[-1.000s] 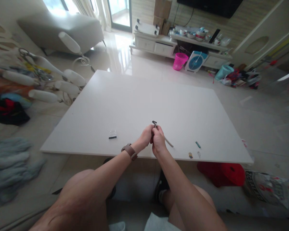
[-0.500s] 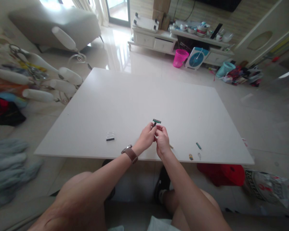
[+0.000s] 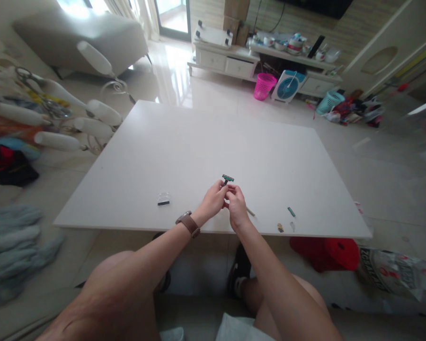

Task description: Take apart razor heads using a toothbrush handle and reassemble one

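My left hand (image 3: 213,200), with a brown-strapped watch (image 3: 188,223) on its wrist, is closed around the dark handle of a razor (image 3: 227,178). The razor's green and black head sticks out above the fingers. Touching it from the right, my right hand (image 3: 237,204) has its fingers curled in; what they grip is hidden. A thin pale stick (image 3: 250,211) lies on the table beside the right wrist. Farther right are a green razor cartridge (image 3: 291,212), a small yellowish piece (image 3: 280,228) and a small clear piece (image 3: 292,226).
The white table (image 3: 199,142) spreads out before me. To the left of my hands sits a small clear case with a dark strip (image 3: 164,201). A branched lamp (image 3: 99,111) stands by the table's left edge, and a red item (image 3: 341,253) is below the front right edge.
Both hands and the razor sit slightly farther left in view, and the razor head is tilted a little more. More of the pale stick shows beside the right wrist.
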The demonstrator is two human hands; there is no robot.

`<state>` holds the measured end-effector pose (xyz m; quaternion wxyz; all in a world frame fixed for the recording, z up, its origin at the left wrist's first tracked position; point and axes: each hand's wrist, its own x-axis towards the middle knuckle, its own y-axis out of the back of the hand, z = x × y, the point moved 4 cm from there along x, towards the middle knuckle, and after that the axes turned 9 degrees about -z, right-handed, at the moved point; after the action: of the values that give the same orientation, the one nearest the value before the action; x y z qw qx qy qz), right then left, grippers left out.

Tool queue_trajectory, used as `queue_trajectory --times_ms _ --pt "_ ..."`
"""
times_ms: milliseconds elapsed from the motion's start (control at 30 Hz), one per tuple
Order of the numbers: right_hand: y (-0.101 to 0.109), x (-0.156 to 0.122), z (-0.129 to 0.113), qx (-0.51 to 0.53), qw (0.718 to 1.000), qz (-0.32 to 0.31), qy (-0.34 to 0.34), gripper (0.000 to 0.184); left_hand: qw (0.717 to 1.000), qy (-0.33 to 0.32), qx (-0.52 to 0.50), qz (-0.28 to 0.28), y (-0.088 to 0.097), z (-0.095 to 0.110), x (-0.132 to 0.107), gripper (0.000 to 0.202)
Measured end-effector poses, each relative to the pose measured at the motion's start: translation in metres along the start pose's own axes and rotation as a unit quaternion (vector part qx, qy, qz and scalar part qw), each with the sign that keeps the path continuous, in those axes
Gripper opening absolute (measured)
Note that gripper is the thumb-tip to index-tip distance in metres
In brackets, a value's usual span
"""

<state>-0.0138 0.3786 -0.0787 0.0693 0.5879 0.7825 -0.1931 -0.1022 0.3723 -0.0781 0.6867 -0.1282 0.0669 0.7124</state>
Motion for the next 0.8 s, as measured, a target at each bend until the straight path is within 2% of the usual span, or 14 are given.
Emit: queue_trajectory --times_ms 200,300,467,600,800 --pt "0.004 0.002 -0.003 -0.008 1.0 -0.001 0.01 0.031 1.0 -0.02 -0.006 0.003 0.001 -0.002 0.003 0.019" --pt "0.014 0.008 -0.007 -0.017 0.999 0.029 0.026 0.031 0.999 -0.045 0.014 0.014 0.004 -0.001 0.005 0.019" --pt "0.028 0.013 -0.026 -0.098 0.984 0.083 0.125 0.033 0.997 -0.063 0.034 0.013 0.007 0.004 0.007 0.024" --pt "0.026 0.01 -0.038 -0.173 0.965 0.049 0.19 0.032 0.996 -0.074 0.048 0.012 0.008 0.015 0.002 0.02" --pt "0.024 0.005 -0.039 -0.202 0.956 0.045 0.208 0.024 0.997 -0.066 0.049 0.009 0.008 0.025 -0.003 0.015"
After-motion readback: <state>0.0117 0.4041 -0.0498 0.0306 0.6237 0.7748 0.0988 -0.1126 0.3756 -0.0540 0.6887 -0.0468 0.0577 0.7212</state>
